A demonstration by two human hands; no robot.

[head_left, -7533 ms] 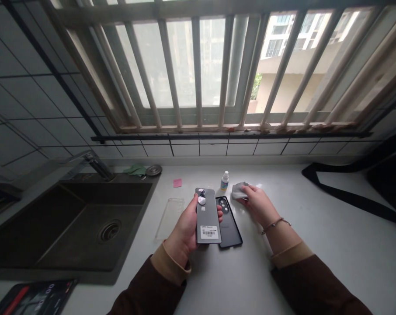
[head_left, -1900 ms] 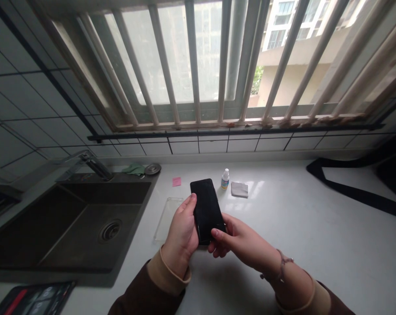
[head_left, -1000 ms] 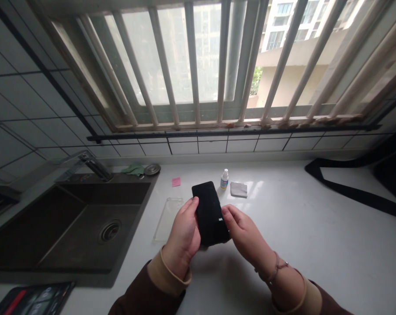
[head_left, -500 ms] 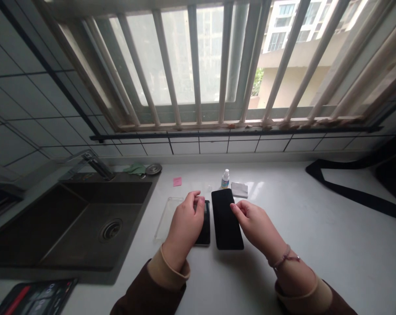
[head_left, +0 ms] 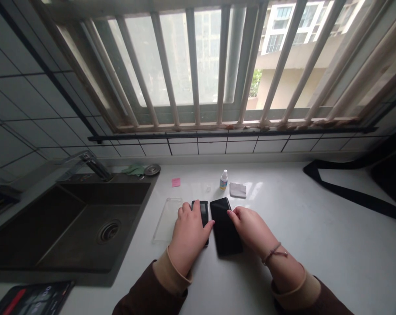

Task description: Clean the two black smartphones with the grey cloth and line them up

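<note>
A large black smartphone (head_left: 224, 229) is in my right hand (head_left: 248, 225), pinched at its right edge with the thumb on the face. It is tilted, its near end lower in view. My left hand (head_left: 189, 227) lies over a smaller dark device (head_left: 203, 211), fingers spread and thumb stretched past its right edge toward the smartphone. Most of that device is hidden under the hand. To the left, a clear phone case (head_left: 161, 223) lies on the counter, partly behind my left hand. Beyond the phones stand a small white-capped bottle (head_left: 223, 181) and a folded grey cloth (head_left: 237, 190).
A dark sink (head_left: 67, 227) with a faucet (head_left: 95, 166) takes up the left. A pink sticky note (head_left: 175, 182) and a small clear piece (head_left: 208, 188) lie farther back. A black strap (head_left: 342, 188) is at right. A dark package (head_left: 34, 297) lies front left. Window bars (head_left: 196, 65) rise behind.
My left hand has spread its fingers and turned palm down over the smaller device. My right hand has moved the smartphone slightly nearer and tilted it.
</note>
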